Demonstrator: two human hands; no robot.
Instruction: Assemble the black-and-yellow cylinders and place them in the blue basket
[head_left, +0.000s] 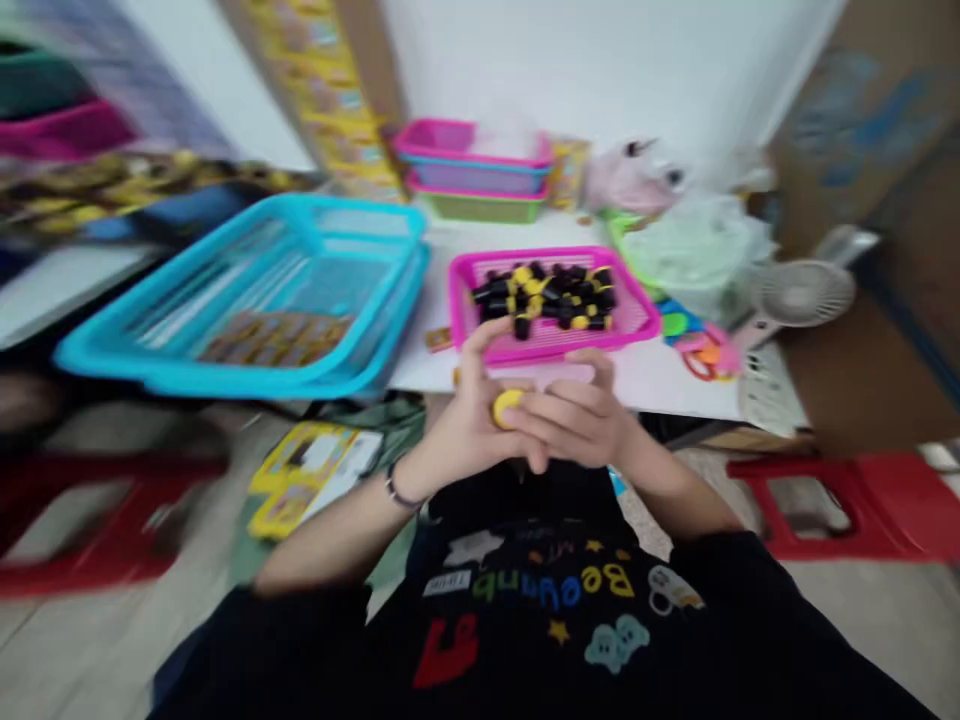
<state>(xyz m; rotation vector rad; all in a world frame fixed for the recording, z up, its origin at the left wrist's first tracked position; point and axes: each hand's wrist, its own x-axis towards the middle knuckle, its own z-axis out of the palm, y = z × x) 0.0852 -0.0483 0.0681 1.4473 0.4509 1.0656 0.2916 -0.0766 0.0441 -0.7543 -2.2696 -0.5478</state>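
Observation:
Both hands meet in front of my chest, just off the table's front edge. A small round yellow piece (507,407), with a cap-like face, sits between them. My left hand (474,425) is closed around it, the index finger arching up over the front rim of the pink basket (551,354). Curled fingers of my right hand (576,412) press against the piece from the other side. Whatever lies behind the yellow face is hidden by the fingers. In the basket just beyond, several small black and yellow parts (551,295) lie in a heap.
Stacked blue trays (247,380) on the left hold packed brown-yellow items (277,340). Stacked baskets (480,178) stand at the back. To the right are plastic bags (697,245), scissors (705,355) and a small fan (802,293). Red stools (892,505) flank me.

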